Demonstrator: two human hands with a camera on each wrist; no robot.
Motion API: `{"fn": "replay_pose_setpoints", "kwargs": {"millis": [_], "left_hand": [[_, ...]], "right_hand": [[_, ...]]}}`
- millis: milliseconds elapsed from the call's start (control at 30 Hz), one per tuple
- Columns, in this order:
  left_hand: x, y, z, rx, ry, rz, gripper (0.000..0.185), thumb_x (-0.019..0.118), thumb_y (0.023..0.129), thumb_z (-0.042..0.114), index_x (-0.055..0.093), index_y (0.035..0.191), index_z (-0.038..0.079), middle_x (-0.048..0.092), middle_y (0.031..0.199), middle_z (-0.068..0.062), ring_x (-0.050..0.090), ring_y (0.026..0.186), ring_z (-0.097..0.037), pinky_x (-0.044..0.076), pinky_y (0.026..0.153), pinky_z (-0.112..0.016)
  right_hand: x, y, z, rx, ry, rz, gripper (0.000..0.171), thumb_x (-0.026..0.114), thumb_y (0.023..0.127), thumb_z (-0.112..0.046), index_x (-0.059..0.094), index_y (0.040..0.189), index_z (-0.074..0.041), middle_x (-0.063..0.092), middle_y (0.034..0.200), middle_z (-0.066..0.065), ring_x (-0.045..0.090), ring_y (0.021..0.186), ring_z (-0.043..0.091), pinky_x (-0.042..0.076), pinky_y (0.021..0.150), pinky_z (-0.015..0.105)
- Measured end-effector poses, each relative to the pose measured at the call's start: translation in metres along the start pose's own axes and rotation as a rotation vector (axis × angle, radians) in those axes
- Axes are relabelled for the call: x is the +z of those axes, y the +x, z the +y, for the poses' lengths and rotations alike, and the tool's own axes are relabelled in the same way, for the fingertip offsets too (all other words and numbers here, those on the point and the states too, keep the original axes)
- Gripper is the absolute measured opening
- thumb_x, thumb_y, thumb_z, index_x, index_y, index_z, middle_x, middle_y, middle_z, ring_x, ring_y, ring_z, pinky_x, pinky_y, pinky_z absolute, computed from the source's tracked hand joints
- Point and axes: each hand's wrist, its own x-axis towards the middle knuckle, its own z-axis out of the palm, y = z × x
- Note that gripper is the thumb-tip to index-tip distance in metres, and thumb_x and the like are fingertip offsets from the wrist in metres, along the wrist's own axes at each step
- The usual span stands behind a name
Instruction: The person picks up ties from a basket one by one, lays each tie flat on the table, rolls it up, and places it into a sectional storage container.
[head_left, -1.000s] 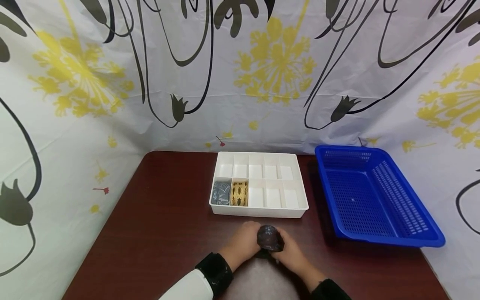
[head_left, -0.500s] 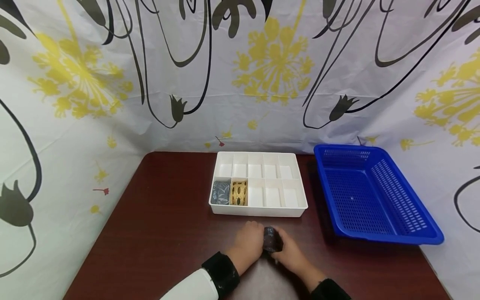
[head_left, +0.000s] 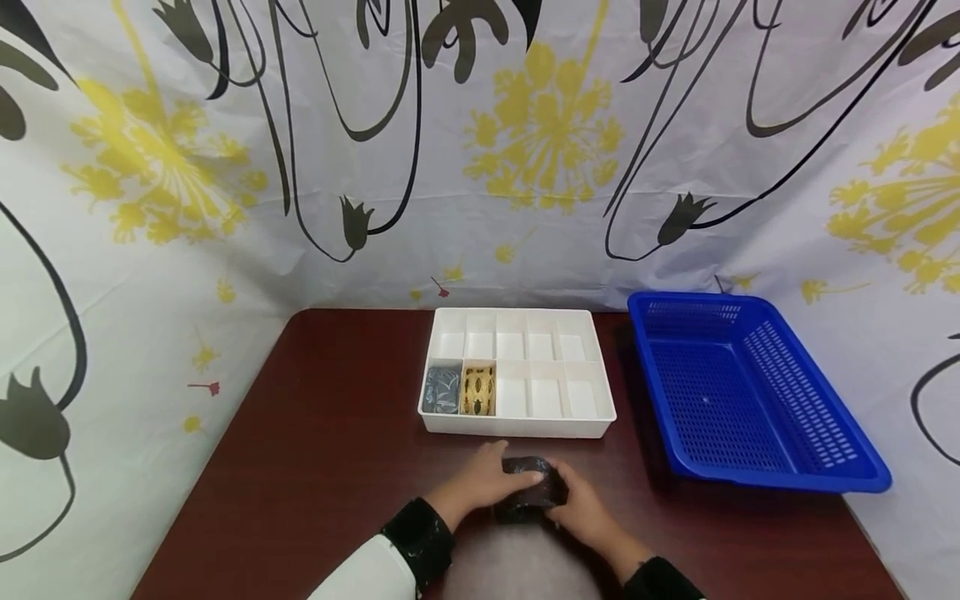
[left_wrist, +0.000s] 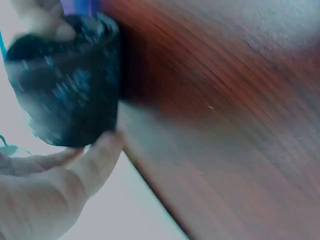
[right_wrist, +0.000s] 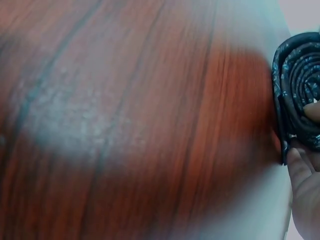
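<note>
A dark necktie [head_left: 531, 498] with a small light pattern is rolled into a thick coil, held low over the table in front of the white tray. My left hand [head_left: 480, 479] grips its left side, thumb laid across the near face. On the right side my right hand [head_left: 588, 512] pinches the roll. The spiral layers of the necktie [right_wrist: 296, 60] show in the right wrist view, a short tail sticking out by the fingers. In the left wrist view, fingers of my left hand [left_wrist: 55, 190] touch one end of the roll, and right-hand fingers [left_wrist: 42, 22] reach into the other.
Behind my hands stands a white divided tray [head_left: 517, 426]. Two front-left compartments hold a grey patterned roll [head_left: 442, 390] and a yellow roll with insect prints [head_left: 478, 390]. A blue perforated basket [head_left: 750, 400] sits at the right of the dark red table [head_left: 322, 433].
My left hand has shifted and opened out from a fist-like hold, its thumb now across the roll. The necktie shows broader toward the left. My right hand stays almost in place.
</note>
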Motion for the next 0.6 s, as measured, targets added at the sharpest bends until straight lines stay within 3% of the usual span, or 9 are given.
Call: {"fn": "replay_pose_setpoints", "kwargs": {"millis": [167,233,400,600], "left_hand": [[-0.002,0.004,-0.013,-0.119,-0.286,-0.09,0.08,0.076,0.078,0.034,0.044,0.134,-0.012,0.051,0.129,-0.03,0.057,0.104,-0.034,0.052,0.079,-0.05],[-0.002,0.005,-0.015,-0.136,-0.369,-0.13,0.078,0.077,0.077,0.029,0.043,0.135,-0.011,0.049,0.132,-0.029,0.058,0.1,-0.033,0.054,0.071,-0.048],[-0.003,0.005,-0.016,-0.138,-0.367,-0.26,0.076,0.076,0.077,0.024,0.042,0.14,-0.003,0.046,0.138,-0.022,0.058,0.102,-0.032,0.053,0.073,-0.049],[0.001,0.003,-0.019,-0.043,-0.341,-0.372,0.077,0.074,0.073,0.015,0.041,0.141,-0.001,0.051,0.133,-0.014,0.054,0.111,-0.026,0.045,0.096,-0.043]], "right_hand": [[0.001,-0.001,0.006,-0.027,0.034,-0.094,0.07,0.066,0.06,0.016,0.05,0.128,0.01,0.056,0.122,0.029,0.057,0.098,0.036,0.053,0.052,0.03],[0.001,0.0,0.008,-0.064,0.003,-0.114,0.069,0.068,0.06,0.014,0.052,0.128,0.009,0.058,0.122,0.027,0.056,0.104,0.036,0.054,0.061,0.029],[0.002,-0.002,0.008,-0.185,-0.115,-0.146,0.06,0.074,0.07,0.003,0.056,0.127,0.004,0.063,0.121,0.018,0.057,0.112,0.028,0.046,0.093,0.027],[0.003,-0.005,0.003,-0.31,-0.156,-0.194,0.053,0.073,0.078,-0.004,0.058,0.13,-0.002,0.062,0.124,0.018,0.058,0.114,0.027,0.045,0.096,0.029]]}}
